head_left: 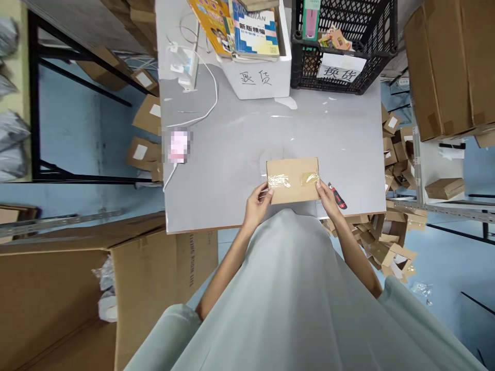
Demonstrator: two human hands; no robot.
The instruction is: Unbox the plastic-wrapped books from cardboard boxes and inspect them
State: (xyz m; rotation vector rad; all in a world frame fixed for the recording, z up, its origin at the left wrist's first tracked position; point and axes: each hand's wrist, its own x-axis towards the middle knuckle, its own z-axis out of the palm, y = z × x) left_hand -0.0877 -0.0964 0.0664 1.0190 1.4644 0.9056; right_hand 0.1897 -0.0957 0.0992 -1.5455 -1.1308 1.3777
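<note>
A small brown cardboard box (293, 188) with clear tape across both ends is held between my hands, near the front edge of the grey table (228, 180). My left hand (258, 202) grips its left side, thumb on the top face. On its right side, my right hand (327, 199) is closed in the same way. What lies beneath the box is hidden. A red and black box cutter (337, 196) lies on the table just right of my right hand.
A white bin (255, 82) full of books and a black plastic crate (344, 49) stand at the table's back. At left are a power strip (189, 67), a white cable and a blurred phone-like object (179, 146). A large open carton (147, 288) stands at lower left.
</note>
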